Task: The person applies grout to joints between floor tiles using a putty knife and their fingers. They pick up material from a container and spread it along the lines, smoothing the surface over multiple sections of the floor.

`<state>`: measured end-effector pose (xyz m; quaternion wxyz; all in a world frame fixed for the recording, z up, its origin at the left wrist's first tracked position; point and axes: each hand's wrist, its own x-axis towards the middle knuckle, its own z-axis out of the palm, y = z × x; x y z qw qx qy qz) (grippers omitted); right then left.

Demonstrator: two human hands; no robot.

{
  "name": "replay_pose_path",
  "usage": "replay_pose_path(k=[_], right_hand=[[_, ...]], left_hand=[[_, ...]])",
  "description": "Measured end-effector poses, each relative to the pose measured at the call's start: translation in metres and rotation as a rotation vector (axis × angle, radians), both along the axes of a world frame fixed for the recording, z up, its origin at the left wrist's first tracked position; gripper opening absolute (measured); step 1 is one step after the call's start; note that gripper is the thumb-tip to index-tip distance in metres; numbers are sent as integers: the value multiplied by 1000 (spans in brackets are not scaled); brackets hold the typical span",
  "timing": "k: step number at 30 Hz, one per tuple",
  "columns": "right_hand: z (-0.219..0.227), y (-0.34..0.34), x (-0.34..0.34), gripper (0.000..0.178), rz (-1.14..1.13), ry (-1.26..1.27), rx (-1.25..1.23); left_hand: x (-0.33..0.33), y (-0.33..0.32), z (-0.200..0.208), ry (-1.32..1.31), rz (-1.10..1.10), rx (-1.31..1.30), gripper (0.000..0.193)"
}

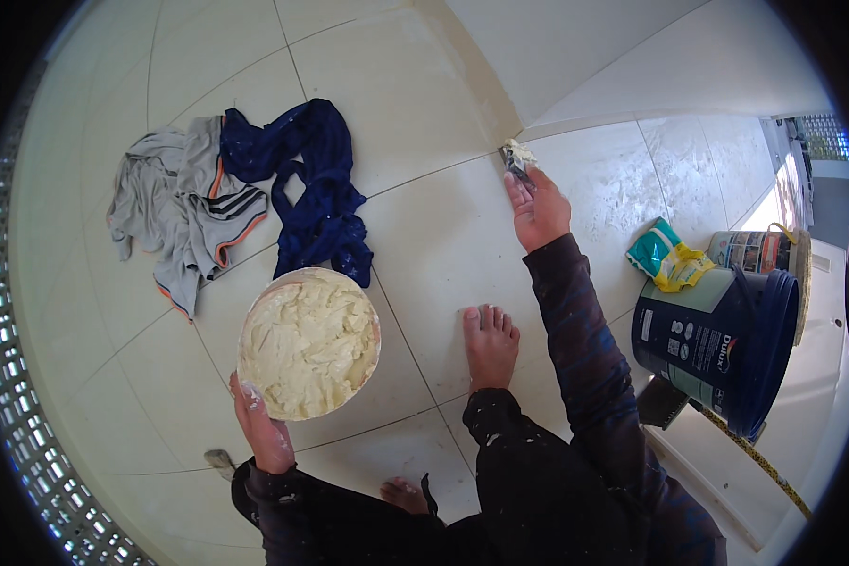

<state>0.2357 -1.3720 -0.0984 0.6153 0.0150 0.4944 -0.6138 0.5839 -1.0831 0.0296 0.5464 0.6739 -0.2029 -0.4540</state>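
Observation:
My left hand (262, 429) grips the near-left rim of a round tub of cream-coloured putty (309, 347), its thick surface ridged and uneven. Stretched out to the far right, my right hand (541, 208) is closed round a putty knife (516, 165); a lump of the same pale paste sits on its blade. The knife is close to the corner where the wall (585, 57) meets the tiled floor. Most of the knife's handle is hidden in my fingers.
A grey shirt (174, 189) and dark blue cloth (316, 170) lie crumpled beyond the tub. At right stand a dark blue bucket (698, 340), a second bucket (745, 250) and a green-yellow packet (668, 255). My bare foot (491, 349) is between my arms. Perforated blocks (42, 453) line the left.

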Motion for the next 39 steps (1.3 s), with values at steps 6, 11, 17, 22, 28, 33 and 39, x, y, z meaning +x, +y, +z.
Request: replay_pose_path(k=[6,11,17,22,28,33,39], right_hand=[[-33,-19,28,34,28,-230,48],[-46,-55,51,39,-252,-293,75],[-21,-50,72,35,-400,-395,-30],[-4,-30,55,37,-355,-421,-172],[9,36,15,38,-185,-224,-147],[-8,69,-17,23,-101,-78,153],[2,82,6,14,18,30,151]], left_hand=[[-6,-7,1,7,-33,-7,49],[-3,-6,-7,-21,-52,-8,49],[0,-1,0,-41,-38,-16,51],[-3,-1,6,21,-9,-14,52],[10,9,4,-54,-31,-19,52],[14,7,-4,-87,-100,16,52],[10,-5,2,119,-97,202,55]])
